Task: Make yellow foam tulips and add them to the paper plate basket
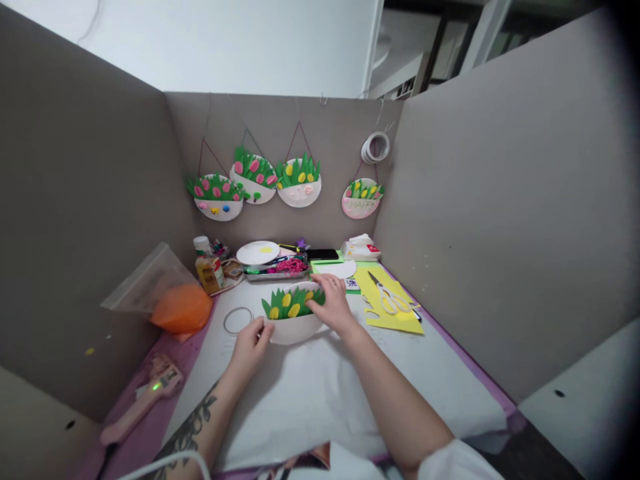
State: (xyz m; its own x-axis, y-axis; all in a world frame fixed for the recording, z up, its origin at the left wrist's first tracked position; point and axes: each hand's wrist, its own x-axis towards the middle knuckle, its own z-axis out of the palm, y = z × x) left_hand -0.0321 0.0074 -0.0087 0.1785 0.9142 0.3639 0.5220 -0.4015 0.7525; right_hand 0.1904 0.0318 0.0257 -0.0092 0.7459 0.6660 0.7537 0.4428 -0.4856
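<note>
Between my hands is a paper plate basket (295,329), a white half-plate front with green paper grass and yellow paper flowers rising behind it. My left hand (250,343) pinches its lower left edge between thumb and fingers. At the right side, my right hand (331,303) reaches over the grass; its thumb is on a yellow flower and its fingers are behind the rim. A thin metal ring (238,321) lies on the white table cover just left of the basket.
White scissors (393,300) lie on yellow paper (407,321) at right. A pink glue gun (150,400) with a green light and a zip bag of orange material (183,308) are at left. Behind stand a supply tray (276,275), glue bottle (209,270) and phone (323,254). Finished baskets (300,193) hang on the partition.
</note>
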